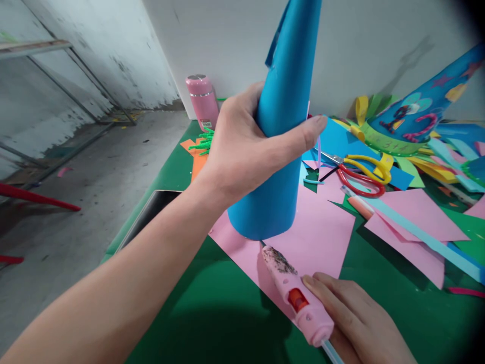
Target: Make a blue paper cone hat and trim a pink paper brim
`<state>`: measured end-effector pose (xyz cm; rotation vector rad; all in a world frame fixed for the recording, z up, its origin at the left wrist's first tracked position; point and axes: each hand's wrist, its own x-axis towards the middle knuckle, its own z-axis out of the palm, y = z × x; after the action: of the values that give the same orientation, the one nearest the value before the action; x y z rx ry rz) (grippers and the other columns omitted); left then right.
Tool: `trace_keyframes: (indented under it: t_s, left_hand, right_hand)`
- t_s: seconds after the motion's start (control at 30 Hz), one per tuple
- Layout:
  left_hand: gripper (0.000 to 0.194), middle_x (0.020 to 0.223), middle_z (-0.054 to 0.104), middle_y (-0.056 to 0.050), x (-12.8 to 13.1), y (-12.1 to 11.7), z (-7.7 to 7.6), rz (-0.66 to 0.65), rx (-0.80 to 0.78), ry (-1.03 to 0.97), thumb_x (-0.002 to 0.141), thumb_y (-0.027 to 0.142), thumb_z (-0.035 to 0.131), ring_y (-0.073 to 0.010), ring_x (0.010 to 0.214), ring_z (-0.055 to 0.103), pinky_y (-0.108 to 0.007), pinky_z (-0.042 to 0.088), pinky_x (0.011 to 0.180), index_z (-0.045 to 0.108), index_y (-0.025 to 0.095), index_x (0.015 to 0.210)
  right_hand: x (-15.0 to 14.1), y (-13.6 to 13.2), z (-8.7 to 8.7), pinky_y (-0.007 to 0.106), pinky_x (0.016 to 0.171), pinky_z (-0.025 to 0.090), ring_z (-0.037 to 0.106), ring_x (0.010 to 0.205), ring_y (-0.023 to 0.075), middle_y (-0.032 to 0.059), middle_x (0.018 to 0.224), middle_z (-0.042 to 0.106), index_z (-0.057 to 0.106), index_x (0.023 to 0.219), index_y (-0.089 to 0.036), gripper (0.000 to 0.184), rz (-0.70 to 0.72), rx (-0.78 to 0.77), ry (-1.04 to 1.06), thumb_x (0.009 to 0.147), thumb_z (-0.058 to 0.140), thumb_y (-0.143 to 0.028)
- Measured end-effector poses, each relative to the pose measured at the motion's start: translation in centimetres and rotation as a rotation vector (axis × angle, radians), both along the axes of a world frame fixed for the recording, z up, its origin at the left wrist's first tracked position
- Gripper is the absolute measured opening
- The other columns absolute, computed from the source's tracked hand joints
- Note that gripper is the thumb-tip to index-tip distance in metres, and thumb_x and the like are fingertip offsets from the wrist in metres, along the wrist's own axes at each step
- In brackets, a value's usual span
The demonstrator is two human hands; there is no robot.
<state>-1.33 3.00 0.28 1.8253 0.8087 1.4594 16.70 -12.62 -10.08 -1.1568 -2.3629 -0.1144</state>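
My left hand is wrapped round a tall blue paper cone, thumb across its front. The cone stands nearly upright, its wide end on a sheet of pink paper; its tip runs out of the picture. In my right hand is a pink hot glue gun with a scorched front and a clear glue stick in its back. The nozzle points at the cone's bottom edge where it meets the pink paper. Whether it touches, I cannot tell. The fingers round the handle are partly hidden.
Scissors with red and yellow handles lie among paper scraps right of the cone. A decorated blue cone hat stands at the back right. A pink bottle is by the wall, near green pipe cleaners. The green table ends at the left.
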Motion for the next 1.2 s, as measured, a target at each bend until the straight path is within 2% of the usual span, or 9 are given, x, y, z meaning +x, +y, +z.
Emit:
trace_keyframes:
  t_s: [0.5,0.87,1.2]
  left_hand:
    - [0.031,0.055,0.049,0.005,0.3,-0.2,0.0,0.046,0.007,0.005,0.067,0.028,0.077,-0.0063,0.048,0.045,-0.022,0.037,0.042,0.048,0.019,0.058]
    - [0.032,0.054,0.049,0.004,0.3,-0.1,0.1,0.065,-0.005,0.021,0.064,0.029,0.078,-0.0092,0.047,0.042,-0.027,0.034,0.041,0.048,0.023,0.055]
    - [0.032,0.056,0.050,0.002,0.2,0.2,-0.1,0.023,0.005,-0.001,0.060,0.029,0.082,-0.0090,0.049,0.045,-0.025,0.037,0.041,0.052,0.018,0.059]
  right_hand:
    - [0.7,-0.3,-0.1,0.021,0.051,0.057,0.071,0.063,0.0162,0.0075,0.084,0.075,0.054,0.112,-0.019,0.028,-0.029,-0.019,0.013,0.093,0.034,-0.017]
    - [1.0,-0.5,-0.5,0.023,0.053,0.058,0.073,0.067,0.0177,0.0104,0.085,0.075,0.052,0.114,-0.018,0.029,-0.052,-0.028,-0.013,0.097,0.030,-0.025]
    - [1.3,-0.2,-0.2,0.019,0.052,0.056,0.073,0.064,0.0165,0.0101,0.083,0.076,0.050,0.113,-0.018,0.028,-0.082,-0.003,-0.039,0.097,0.029,-0.025]
